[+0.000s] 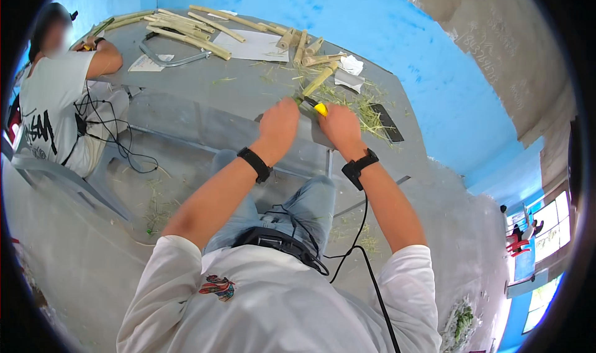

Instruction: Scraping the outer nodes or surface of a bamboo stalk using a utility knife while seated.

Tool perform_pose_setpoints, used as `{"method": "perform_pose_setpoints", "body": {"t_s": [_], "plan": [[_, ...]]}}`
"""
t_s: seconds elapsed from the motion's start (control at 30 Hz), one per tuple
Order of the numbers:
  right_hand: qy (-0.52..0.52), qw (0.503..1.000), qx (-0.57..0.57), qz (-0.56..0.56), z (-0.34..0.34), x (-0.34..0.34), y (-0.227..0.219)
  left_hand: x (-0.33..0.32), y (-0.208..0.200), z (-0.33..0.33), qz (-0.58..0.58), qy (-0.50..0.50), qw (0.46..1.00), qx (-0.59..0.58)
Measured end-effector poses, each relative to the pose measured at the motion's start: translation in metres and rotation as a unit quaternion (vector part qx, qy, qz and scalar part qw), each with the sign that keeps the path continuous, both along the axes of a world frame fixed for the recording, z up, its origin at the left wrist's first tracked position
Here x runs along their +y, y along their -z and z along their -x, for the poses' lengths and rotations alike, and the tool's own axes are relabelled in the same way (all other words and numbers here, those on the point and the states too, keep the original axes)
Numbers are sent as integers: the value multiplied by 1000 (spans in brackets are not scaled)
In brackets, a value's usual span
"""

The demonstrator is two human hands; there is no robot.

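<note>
My left hand (pixel 279 126) is closed round the near end of a pale green bamboo stick (pixel 321 78), which points away over the grey table (pixel 211 98). In my closed right hand (pixel 341 126) is a yellow-and-black cutting knife (pixel 320 108). Its dark front part meets the bamboo close to my left fingers, and the blade itself is too small to make out. Thin green-yellow shavings (pixel 354 108) lie scattered beyond and to the right of my right hand.
Bamboo sticks (pixel 180 30) are piled at the back, near a metal-framed saw (pixel 186 61) and a white sheet (pixel 254 45). Crumpled paper (pixel 351 65) and a dark flat rectangle (pixel 386 122) lie to the right. Another person (pixel 59 92) sits at the left. A black cable (pixel 375 285) hangs by my right arm.
</note>
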State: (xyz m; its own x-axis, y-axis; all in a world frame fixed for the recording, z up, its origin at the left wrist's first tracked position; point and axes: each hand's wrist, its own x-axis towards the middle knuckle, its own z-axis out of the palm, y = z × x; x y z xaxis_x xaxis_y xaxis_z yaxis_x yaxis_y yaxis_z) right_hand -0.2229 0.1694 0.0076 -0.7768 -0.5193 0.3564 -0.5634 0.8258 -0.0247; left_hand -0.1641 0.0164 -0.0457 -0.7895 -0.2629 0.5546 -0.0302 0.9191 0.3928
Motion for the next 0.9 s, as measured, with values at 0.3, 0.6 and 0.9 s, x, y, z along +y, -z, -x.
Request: {"method": "perform_pose_setpoints", "body": {"t_s": [0.3,0.6,0.9], "plan": [[73,993,91,2,58,44,-14,4,12,10,-58,9,998,28],[37,999,-8,5,24,21,-7,4,-8,1,-37,19,998,-49],[-34,995,47,-84,8,16,-11,4,-4,-6,-80,42,996,-10]]}}
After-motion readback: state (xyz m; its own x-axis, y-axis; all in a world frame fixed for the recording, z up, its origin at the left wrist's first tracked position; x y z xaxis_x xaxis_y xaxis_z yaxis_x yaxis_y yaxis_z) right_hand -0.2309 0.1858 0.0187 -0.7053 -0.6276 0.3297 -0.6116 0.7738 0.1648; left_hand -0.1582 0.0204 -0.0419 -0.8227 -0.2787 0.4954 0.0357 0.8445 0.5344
